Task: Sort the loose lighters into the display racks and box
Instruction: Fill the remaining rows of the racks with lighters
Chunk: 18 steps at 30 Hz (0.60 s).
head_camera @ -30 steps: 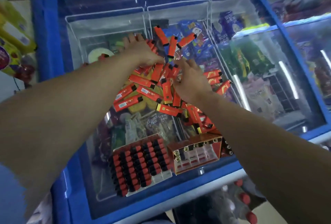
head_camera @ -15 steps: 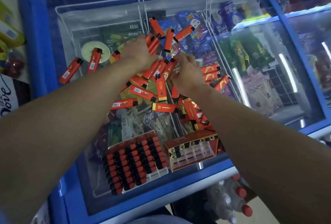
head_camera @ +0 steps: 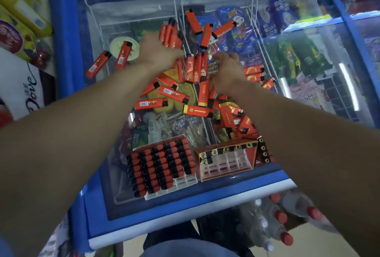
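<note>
Everything sits on the freezer lid (head_camera: 67, 75), blue frame w/ glass top. Far left of the lid: 2 stray lighters (head_camera: 98, 64), one lying over a pale round tub seen thru the glass. Next, left hand (head_camera: 158, 51) is down on the pile, fingers curled around a bunch of lighters (head_camera: 169, 35) poking out past the fingertips. Between the hands a row of lighters (head_camera: 195, 67) stands side by side, touching both hands. Right hand (head_camera: 226, 69) is curled at the row's right edge, looks like it pinches it, but can't tell for sure. More loose ones are scattered behind, below and right of the hands. Near edge of the lid: nearly full rack (head_camera: 162, 166), then the box (head_camera: 226, 160) just right of it, mostly unfilled. Bottles (head_camera: 283, 217) sit below the lid's front edge.
</note>
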{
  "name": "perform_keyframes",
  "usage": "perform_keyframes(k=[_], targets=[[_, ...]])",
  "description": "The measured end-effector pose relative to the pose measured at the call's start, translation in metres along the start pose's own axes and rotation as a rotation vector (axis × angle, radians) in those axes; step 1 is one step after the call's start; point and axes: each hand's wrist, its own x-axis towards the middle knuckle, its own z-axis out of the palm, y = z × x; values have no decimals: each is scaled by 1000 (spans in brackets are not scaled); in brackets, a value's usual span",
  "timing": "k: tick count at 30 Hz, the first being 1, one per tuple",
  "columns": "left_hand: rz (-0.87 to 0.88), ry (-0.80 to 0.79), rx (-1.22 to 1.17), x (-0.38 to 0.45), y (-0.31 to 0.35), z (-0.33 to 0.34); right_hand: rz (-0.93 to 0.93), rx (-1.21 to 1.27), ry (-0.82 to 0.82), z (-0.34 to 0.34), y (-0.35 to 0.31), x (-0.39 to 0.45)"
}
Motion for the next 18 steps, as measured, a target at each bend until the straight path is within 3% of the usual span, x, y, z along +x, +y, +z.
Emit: perform_keyframes(k=[4, 8, 12, 18], targets=[[-20, 80, -13, -15, -9, 3, -16, -156, 3, -8, -10, -9], [-139, 190, -308, -37, -15, 2, -161, -139, 166, -9, -20, -32], [-203, 255, -451, -81, -30, -9, -135, -15, 89, 0, -37, -20], [-175, 321, -625, -145, -47, -27, -117, -298, -29, 25, -82, 4]])
